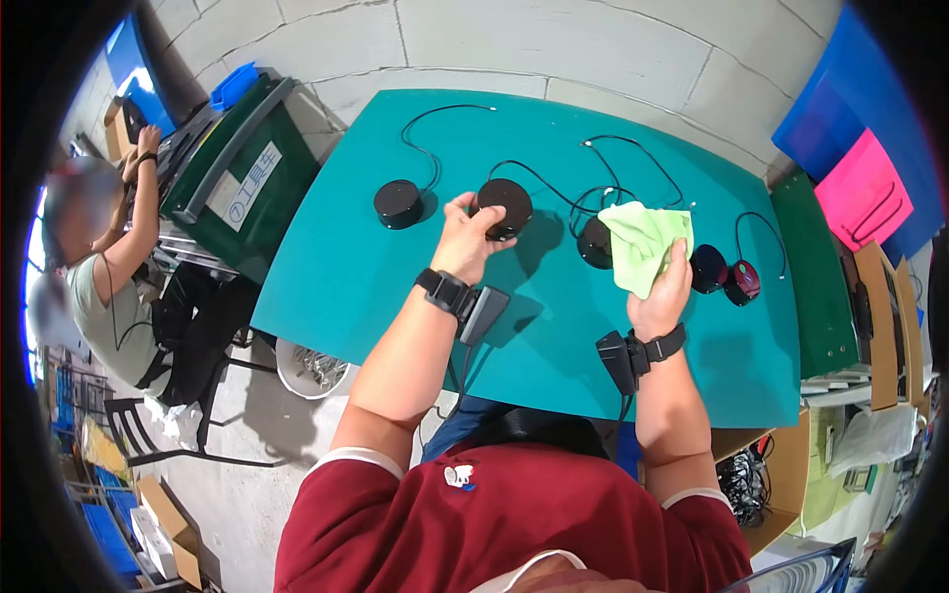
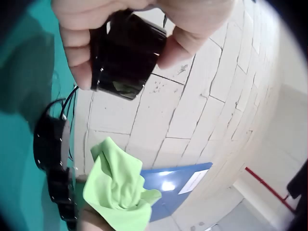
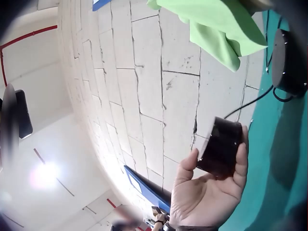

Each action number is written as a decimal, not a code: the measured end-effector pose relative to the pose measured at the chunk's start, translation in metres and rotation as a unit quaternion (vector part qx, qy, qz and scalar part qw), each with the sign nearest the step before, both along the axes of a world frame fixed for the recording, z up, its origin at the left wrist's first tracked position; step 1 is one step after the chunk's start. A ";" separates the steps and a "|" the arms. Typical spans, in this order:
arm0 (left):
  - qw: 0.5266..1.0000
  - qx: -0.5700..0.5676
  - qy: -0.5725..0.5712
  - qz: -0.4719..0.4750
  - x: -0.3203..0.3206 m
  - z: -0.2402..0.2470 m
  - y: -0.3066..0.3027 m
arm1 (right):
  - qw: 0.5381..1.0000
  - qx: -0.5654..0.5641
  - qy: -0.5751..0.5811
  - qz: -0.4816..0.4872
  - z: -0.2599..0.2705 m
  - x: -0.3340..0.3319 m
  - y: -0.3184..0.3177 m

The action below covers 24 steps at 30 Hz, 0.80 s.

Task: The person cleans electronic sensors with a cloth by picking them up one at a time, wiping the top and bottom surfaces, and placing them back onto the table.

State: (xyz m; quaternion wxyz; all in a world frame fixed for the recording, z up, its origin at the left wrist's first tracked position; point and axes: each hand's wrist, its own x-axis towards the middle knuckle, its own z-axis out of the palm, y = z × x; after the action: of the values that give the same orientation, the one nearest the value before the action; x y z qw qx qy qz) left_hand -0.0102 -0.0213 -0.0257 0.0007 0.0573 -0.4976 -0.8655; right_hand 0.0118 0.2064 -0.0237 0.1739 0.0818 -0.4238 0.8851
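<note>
My left hand (image 1: 469,239) grips a glossy black round device (image 1: 505,209) by its sides, thumb on one side and fingers on the other, holding it above the teal table (image 1: 395,296). A thin black cable trails from the device. To the right, my right hand (image 1: 664,292) holds a light green cloth (image 1: 641,242), partly crumpled, with its fingers behind the fabric. In the left wrist view, the cloth (image 2: 118,187) is apart from the device (image 2: 127,55). Behind the cloth, another black round device (image 1: 594,243) is partly hidden.
A similar black device (image 1: 398,204) with a cable sits at the left; two smaller ones (image 1: 741,283) stand at the right. Cables lie toward the back near the brick wall (image 1: 494,44). A green tool cart (image 1: 232,178) and a seated person (image 1: 119,267) are to the left.
</note>
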 end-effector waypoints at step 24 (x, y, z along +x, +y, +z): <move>0.911 -0.374 -0.050 0.169 -0.025 -0.021 -0.040 | 1.000 0.029 -0.011 0.003 -0.002 -0.001 -0.002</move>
State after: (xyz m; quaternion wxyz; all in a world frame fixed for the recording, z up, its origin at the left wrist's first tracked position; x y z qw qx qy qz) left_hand -0.0356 -0.0612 -0.0468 0.1437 0.1792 -0.7668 -0.5994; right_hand 0.0104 0.2048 -0.0260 0.1638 0.0783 -0.4505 0.8741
